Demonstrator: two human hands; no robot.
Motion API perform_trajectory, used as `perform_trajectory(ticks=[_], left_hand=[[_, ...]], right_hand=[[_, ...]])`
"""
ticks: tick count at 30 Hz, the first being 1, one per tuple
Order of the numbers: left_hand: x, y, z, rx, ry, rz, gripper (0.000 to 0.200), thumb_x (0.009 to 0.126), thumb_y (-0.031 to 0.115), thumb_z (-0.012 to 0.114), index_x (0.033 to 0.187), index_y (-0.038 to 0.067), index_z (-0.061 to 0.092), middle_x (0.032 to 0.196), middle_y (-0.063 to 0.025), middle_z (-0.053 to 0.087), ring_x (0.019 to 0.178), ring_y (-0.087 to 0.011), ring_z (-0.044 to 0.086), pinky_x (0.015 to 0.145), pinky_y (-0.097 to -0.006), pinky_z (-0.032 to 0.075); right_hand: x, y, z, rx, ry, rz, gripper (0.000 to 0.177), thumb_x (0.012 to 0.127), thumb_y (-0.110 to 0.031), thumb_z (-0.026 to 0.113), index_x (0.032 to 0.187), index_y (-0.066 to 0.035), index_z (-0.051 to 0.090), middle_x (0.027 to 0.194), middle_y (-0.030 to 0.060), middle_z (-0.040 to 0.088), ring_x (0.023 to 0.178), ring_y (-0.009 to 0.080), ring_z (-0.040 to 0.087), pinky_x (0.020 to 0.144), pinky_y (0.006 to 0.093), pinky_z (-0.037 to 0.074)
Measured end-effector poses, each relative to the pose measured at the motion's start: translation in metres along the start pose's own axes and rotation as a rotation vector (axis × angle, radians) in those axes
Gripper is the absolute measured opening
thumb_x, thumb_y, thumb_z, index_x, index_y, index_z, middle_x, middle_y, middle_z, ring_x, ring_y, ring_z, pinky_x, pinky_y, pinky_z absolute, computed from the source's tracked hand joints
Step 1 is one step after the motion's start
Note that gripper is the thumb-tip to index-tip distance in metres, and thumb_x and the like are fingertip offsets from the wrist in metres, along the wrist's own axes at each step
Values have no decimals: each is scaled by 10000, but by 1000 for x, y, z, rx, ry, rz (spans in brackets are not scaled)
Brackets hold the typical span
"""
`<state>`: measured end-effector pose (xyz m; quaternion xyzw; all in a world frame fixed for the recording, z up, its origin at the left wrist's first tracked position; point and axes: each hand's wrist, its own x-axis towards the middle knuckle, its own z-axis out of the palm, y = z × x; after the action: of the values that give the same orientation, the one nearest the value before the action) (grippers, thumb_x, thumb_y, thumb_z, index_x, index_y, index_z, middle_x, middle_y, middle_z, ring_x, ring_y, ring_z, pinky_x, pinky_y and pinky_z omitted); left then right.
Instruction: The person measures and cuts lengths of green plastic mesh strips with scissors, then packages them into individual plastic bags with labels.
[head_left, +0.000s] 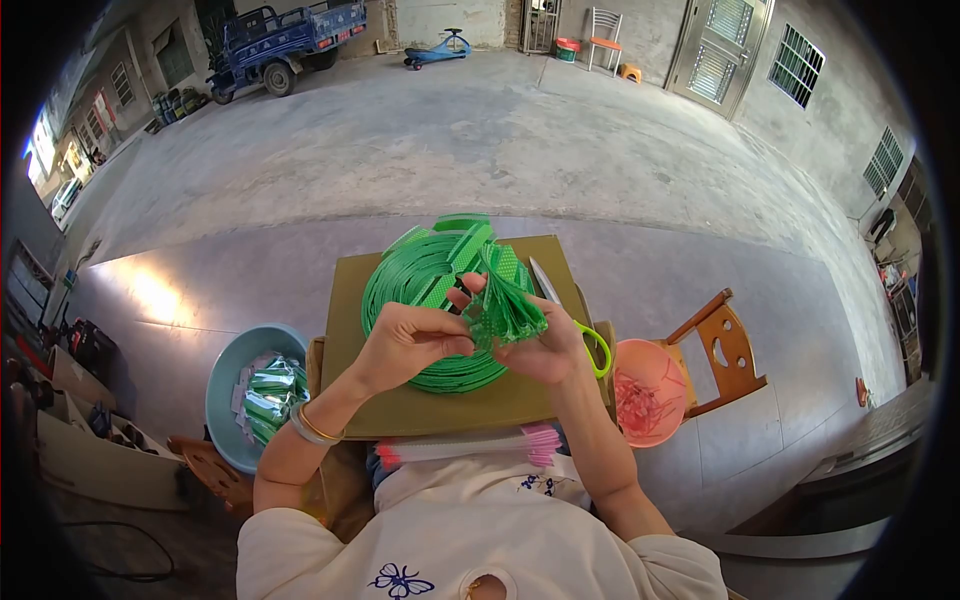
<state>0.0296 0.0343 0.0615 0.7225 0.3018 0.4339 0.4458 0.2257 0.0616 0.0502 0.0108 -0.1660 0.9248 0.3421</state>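
A bunch of folded green plastic strip (508,312) with pale dots rises in pleats from my right hand (555,345), whose fingers are wrapped round its lower part. At its left side my left hand (415,345) is closed in a pinch; the fingertips meet the strip's edge, and what lies between them is hard to make out. Beneath both hands a large flat coil of green strip (400,285) rests on an olive board (360,410). Scissors with a lime-green handle (601,350) lie at the board's right, partly behind my right hand.
On my lap is a bundle of thin clear sticks (460,447) with pink ends. To the left stands a blue basin (217,400) holding green and white packets; to the right, a pink basin (665,355) with pink scraps beside a wooden chair (738,375). A blue three-wheeled truck (285,45) is far off.
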Motion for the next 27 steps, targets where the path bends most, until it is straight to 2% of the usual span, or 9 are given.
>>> perform_trajectory(ticks=[3, 8, 11, 14, 18, 20, 22, 26, 27], left_hand=[[2, 4, 7, -204, 122, -165, 111, 825, 23, 620, 890, -63, 643, 805, -86, 668, 759, -121, 641, 697, -221, 523], [1, 0, 17, -158, 208, -146, 114, 818, 24, 629, 883, -69, 627, 806, -93, 663, 765, -128, 641, 707, -224, 524], [1, -5, 20, -164, 208, -109, 167, 803, 18, 645, 941, -59, 593, 820, -93, 657, 777, -128, 639, 722, -224, 522], [5, 10, 32, -365, 224, -130, 259, 785, 13, 665, 1012, -34, 551, 831, -91, 650, 780, -123, 635, 728, -223, 515], [5, 17, 34, -434, 221, -159, 371, 784, 48, 676, 1117, 5, 518, 795, -98, 649, 785, -129, 636, 717, -230, 519], [9, 21, 26, -74, 132, -242, 315, 805, 75, 659, 1082, -24, 545, 771, -106, 651, 764, -147, 646, 689, -240, 530], [11, 18, 24, 47, 84, -284, 259, 827, 97, 638, 1029, -51, 575, 753, -113, 652, 738, -161, 654, 662, -248, 539], [10, 12, 29, -157, 88, -321, 197, 857, 105, 598, 879, -90, 618, 755, -124, 656, 675, -175, 660, 619, -263, 550], [10, 13, 29, -201, 94, -335, 201, 862, 101, 590, 839, -96, 625, 762, -127, 657, 659, -177, 660, 611, -266, 552]], right_hand=[[-2, 5, 12, -90, 103, -90, 423, 945, -267, 388, 1271, 0, 431, 1241, 101, 496, 1108, 200, 488, 787, 337, 440], [-1, 9, 8, -251, 156, -237, 398, 948, -263, 404, 1219, 20, 468, 1197, 118, 535, 1050, 210, 544, 771, 353, 471], [6, 23, 15, -415, 411, -553, 319, 949, -210, 415, 1137, 39, 488, 1074, 172, 581, 948, 253, 595, 801, 359, 493], [10, 34, 20, -534, 495, -778, 293, 954, -201, 421, 1078, 46, 517, 1003, 146, 626, 861, 190, 620, 685, 286, 509], [10, 36, 14, -784, 482, -890, 248, 949, -170, 426, 1024, 53, 503, 1005, 197, 608, 914, 231, 608, 794, 324, 500], [9, 40, 11, -832, 490, -919, 253, 947, -168, 429, 1024, 58, 514, 1009, 195, 611, 921, 225, 605, 808, 326, 491], [6, 41, 18, -889, 466, -919, 264, 949, -176, 423, 1014, 57, 532, 1025, 192, 608, 931, 226, 603, 835, 339, 478], [8, 39, 18, -930, 380, -1024, 301, 961, -195, 410, 1083, 53, 529, 1066, 144, 615, 843, 125, 579, 781, 258, 449], [8, 39, 16, -863, 350, -1001, 290, 959, -185, 409, 1078, 51, 526, 1054, 144, 615, 836, 129, 579, 771, 258, 452]])
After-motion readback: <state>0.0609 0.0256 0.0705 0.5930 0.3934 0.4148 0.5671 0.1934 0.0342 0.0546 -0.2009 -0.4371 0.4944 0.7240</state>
